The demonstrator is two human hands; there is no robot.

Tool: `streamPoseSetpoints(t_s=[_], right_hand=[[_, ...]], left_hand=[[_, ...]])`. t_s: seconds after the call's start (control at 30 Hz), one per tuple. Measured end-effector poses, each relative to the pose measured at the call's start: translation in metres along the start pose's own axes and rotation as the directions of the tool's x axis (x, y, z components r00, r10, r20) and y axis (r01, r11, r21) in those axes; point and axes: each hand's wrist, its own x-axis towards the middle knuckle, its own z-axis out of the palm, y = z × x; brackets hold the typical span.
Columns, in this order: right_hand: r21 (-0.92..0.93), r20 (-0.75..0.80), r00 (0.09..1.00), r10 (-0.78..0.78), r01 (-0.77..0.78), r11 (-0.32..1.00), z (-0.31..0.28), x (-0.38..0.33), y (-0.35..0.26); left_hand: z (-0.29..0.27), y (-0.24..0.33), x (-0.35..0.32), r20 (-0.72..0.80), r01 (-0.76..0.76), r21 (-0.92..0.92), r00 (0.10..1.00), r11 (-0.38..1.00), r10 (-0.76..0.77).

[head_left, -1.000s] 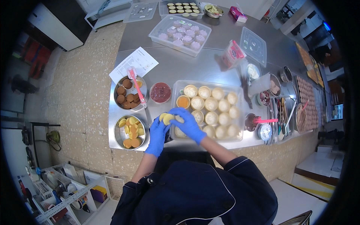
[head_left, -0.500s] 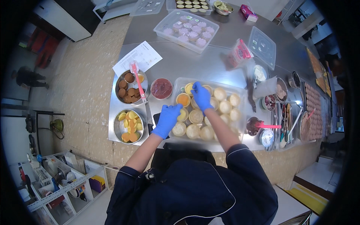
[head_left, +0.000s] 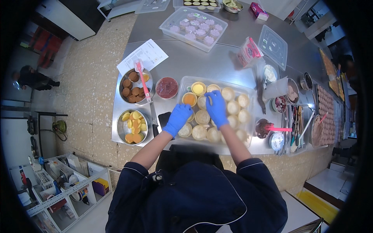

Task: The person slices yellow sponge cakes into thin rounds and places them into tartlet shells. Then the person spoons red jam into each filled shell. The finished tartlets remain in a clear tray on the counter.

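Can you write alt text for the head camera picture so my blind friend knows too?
A person's blue-gloved right hand is over pale tart shells in a clear plastic tub; the left hand is at the tub's left side. Farther left, two metal bowls hold mostly brown cake discs and yellow-orange ones.

Over the clear tray [head_left: 252,103], the right grip [head_left: 216,109] partly hides some cups [head_left: 201,103]; far beyond the tray's left, a lid [head_left: 152,5] is cut off.
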Motion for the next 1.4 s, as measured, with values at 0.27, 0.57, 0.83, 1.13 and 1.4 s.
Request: streamPoseSetpoints(t_s=[0.27, 0.57, 0.83, 1.13, 1.4], right_hand=[[-0.036, 0.007, 0.998, 0.059, -0.058, 0.998, -0.013, -0.028, -0.013], [-0.198, 0.51, 0.826, -0.24, 0.385, 0.902, 0.029, -0.079, -0.042], [-0.337, 0.56, 0.814, -0.154, 0.394, 0.855, 0.05, -0.078, -0.051], [-0.059, 0.271, 0.961, -0.048, 0.066, 0.996, 0.037, -0.064, -0.071], [0.159, 0.052, 0.995, 0.084, -0.091, 0.983, 0.051, -0.079, -0.111]], left_hand=[[-0.011, 0.006, -0.006, 0.062, 0.119, -0.34, 0.993, 0.933, -0.104], [-0.067, -0.056, -0.084, -0.191, 0.346, -0.718, 0.736, 0.603, -0.65], [-0.013, -0.123, -0.23, -0.029, 0.562, -0.801, 0.303, 0.204, -0.952], [0.001, -0.16, -0.219, 0.45, 0.866, -0.436, 0.447, 0.246, -0.773], [0.037, -0.143, -0.195, 0.343, 0.813, -0.56, 0.404, 0.161, -0.848]])
